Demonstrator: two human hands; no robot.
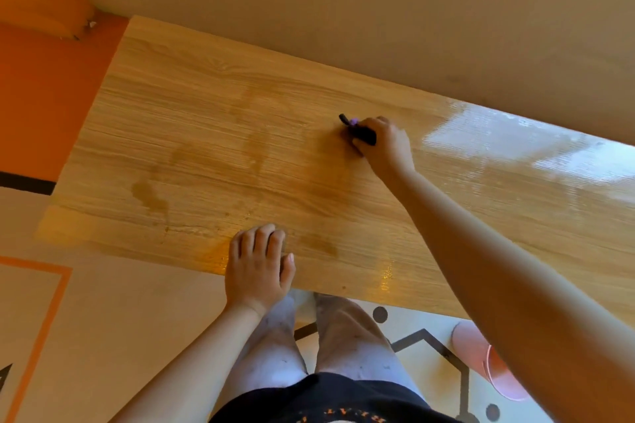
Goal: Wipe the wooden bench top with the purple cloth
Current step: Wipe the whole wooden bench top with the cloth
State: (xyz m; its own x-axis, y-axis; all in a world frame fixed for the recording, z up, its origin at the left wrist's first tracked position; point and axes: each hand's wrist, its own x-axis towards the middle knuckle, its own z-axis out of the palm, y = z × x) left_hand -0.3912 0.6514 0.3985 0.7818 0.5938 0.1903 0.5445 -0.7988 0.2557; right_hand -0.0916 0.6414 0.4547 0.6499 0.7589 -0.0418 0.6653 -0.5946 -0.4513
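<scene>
The right hand grips the bunched purple cloth on the table toward its far edge, with damp streaks lying leftward along its length, while the left hand rests empty, loosely curled, at the near edge

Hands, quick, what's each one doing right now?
Left hand: holds nothing, rests on the bench, fingers loosely bent.
Right hand: grips the cloth.
</scene>
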